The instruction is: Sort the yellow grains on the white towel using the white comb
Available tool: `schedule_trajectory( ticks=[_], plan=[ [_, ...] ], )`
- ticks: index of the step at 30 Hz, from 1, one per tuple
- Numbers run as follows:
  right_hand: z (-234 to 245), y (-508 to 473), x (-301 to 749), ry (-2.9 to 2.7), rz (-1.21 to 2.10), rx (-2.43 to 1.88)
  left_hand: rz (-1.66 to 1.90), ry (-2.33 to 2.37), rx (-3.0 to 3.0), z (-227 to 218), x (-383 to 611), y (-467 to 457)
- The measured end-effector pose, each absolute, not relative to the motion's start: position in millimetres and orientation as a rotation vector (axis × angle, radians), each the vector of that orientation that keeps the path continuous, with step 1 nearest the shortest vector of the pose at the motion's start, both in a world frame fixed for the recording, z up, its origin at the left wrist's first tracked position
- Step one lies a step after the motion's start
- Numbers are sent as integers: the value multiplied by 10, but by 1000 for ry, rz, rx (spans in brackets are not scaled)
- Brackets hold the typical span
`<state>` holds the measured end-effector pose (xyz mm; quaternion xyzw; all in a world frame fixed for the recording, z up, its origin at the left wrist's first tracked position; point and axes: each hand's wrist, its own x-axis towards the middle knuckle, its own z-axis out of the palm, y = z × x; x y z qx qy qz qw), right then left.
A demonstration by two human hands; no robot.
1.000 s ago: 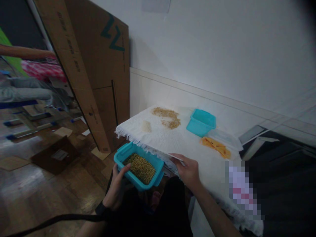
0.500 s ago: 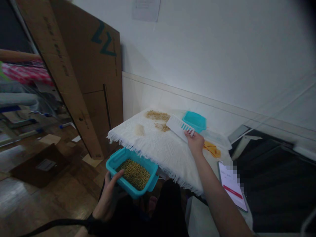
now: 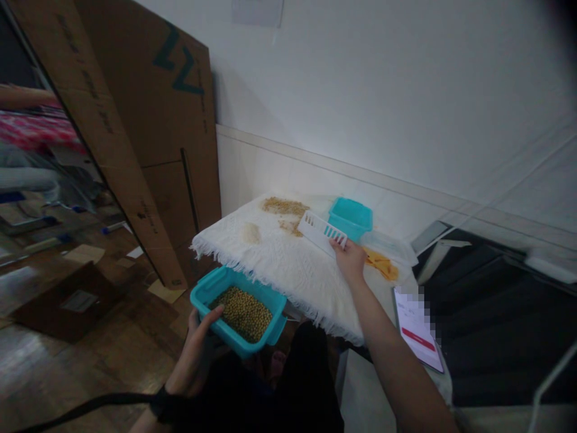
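My left hand (image 3: pixel 196 343) grips a turquoise plastic container (image 3: pixel 278 332) by its left side, thumb over the rim. Yellowish beans (image 3: pixel 247 314) lie inside it; I hold it low, just off the table's front edge. My right hand (image 3: pixel 351 260) pinches the right end of a white slotted plastic piece (image 3: pixel 316 233), tilted over the white fringed cloth (image 3: pixel 274 264). The far end of that piece is beside a small patch of beans (image 3: pixel 291 227). Behind this spreads a larger bean pile (image 3: pixel 283 206). To the left lies a small whitish heap (image 3: pixel 251 233).
A second turquoise container (image 3: pixel 351 216) stands at the back, near a clear plastic lid or tray (image 3: pixel 392 248) and an orange cloth (image 3: pixel 382 264). A lit tablet (image 3: pixel 415 331) lies at the right edge. A tall cardboard box (image 3: pixel 166 120) rises on the left; another person's arm (image 3: pixel 24 96) shows beyond.
The whole view has shifted slightly. The slotted piece has tilted more upright in my right hand. My left hand still holds the bean container in about the same place.
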<state>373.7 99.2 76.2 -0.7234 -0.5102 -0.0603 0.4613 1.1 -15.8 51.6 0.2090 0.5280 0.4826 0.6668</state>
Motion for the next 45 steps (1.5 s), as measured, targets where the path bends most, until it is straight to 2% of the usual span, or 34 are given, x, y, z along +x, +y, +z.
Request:
schedule_trajectory(
  ticks=[25,35,45],
  plan=[
    [744,966,3708,-1231,53,-1636,1086,1178,479,594,9,-195],
    [695,1006,3742,-1183,193,-1555,1093,1307,406,228,-17,-12],
    [671,1021,3792,-1146,247,-1557,1092,1313,407,206,-31,-2]
  ],
)
